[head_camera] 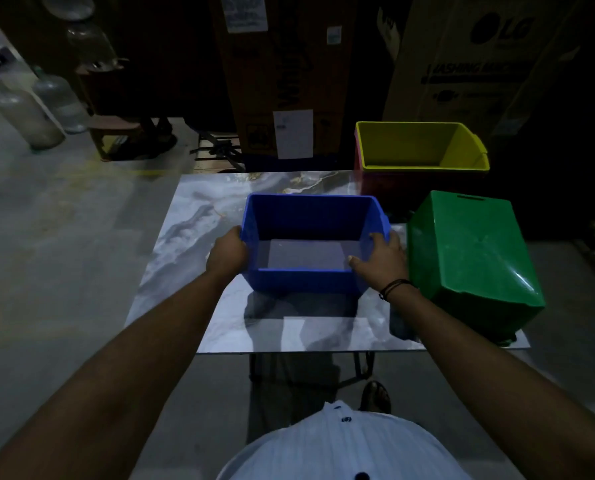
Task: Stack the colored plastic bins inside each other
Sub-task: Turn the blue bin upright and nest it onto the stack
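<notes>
Hands grip the blue bin (310, 216) over the marble table (192, 258): left hand (227, 254) on its left wall, right hand (381, 259) on its right rim. Beside it lies the green bin (469, 254), overturned. Farther back, the yellow bin (417, 147) sits nested in a red bin (393, 185).

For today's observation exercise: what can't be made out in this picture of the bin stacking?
Head view:
- Red bin: mostly hidden by the yellow bin nested in it.
- Green bin: upside down, inside unseen.
- Left hand fingers: behind the blue bin wall.
- Carton labels: too dark.
</notes>
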